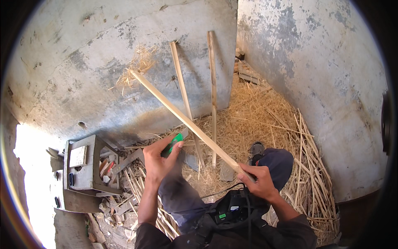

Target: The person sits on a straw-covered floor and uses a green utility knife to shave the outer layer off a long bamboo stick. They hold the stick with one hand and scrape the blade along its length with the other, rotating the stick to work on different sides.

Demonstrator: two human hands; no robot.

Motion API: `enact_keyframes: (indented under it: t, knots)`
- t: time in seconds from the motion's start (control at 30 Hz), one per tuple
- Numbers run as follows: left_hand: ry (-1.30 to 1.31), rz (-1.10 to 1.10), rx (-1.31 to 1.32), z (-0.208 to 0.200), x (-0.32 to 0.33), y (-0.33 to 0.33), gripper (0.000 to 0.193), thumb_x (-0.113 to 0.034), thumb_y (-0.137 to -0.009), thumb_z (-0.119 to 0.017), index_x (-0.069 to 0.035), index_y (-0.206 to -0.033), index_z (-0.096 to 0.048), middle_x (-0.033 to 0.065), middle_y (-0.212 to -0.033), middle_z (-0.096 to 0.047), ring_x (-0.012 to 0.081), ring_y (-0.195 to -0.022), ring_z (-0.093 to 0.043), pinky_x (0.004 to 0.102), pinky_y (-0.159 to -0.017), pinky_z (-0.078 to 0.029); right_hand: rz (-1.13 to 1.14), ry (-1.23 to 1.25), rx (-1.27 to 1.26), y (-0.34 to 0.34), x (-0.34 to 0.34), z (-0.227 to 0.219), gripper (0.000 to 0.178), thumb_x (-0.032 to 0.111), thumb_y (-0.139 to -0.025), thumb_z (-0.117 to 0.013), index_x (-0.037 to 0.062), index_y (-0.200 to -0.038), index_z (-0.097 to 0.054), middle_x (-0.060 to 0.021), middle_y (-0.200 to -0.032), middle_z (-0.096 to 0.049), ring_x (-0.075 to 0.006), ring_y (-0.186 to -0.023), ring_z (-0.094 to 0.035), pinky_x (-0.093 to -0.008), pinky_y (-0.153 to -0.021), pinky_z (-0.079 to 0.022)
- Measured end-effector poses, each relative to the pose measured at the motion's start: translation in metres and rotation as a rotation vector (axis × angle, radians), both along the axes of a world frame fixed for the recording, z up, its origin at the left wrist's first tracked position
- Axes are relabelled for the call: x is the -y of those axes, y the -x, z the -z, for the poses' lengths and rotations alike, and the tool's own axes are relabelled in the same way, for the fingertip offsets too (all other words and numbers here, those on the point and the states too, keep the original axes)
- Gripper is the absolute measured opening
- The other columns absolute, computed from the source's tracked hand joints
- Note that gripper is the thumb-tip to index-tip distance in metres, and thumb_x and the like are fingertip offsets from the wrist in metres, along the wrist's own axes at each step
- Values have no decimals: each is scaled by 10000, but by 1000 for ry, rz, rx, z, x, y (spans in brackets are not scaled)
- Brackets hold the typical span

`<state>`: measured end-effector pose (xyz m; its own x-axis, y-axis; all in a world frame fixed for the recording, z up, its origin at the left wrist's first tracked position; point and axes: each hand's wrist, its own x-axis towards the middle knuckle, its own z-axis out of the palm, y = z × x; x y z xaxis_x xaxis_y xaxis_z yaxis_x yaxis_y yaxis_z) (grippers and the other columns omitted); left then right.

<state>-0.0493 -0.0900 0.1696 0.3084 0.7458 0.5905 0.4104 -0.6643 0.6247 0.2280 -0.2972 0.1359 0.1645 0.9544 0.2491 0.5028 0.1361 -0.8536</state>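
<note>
My right hand [259, 181] is closed round the lower end of a long pale wooden stick [186, 120]. The stick slants up and to the left, and a tuft of thin curled shavings [139, 66] hangs about its far end. In my left hand [161, 159] is a green and black utility knife [176, 141], gripped by its handle. A short grey blade shows beyond the fist, close to the stick's left side; whether it touches the wood I cannot tell.
Two more wooden strips [212, 83] lean on the grey wall [103, 62]. Shavings [257, 112] cover the floor, with a heap of thin sticks [311, 178] at right. A wooden box-like stand [89, 164] with scraps is at left. My shoe [256, 151] rests among shavings.
</note>
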Motion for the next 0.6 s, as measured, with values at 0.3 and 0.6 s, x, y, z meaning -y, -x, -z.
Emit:
enact_keyframes:
  t: [0.3,0.6]
  knots:
    - [-6,-12,28,0,6,-3,308,-185,-902,-908,19,-1123,-836,188,-953,-834,245,-788,-816,334,-738,-617,-27,28,6,3,0,4,416,214,-997,-810,-46,-1317,-749,-235,-951,-783,-300,-788,-780,-360,-728,-587]
    - [-58,-65,-10,-5,-3,-2,285,-211,-923,-899,-3,-1112,-847,167,-904,-826,219,-726,-786,323,-693,-596,-14,-55,64,6,2,1,405,172,-987,-821,-66,-1306,-746,-215,-907,-790,-243,-751,-784,-315,-691,-577]
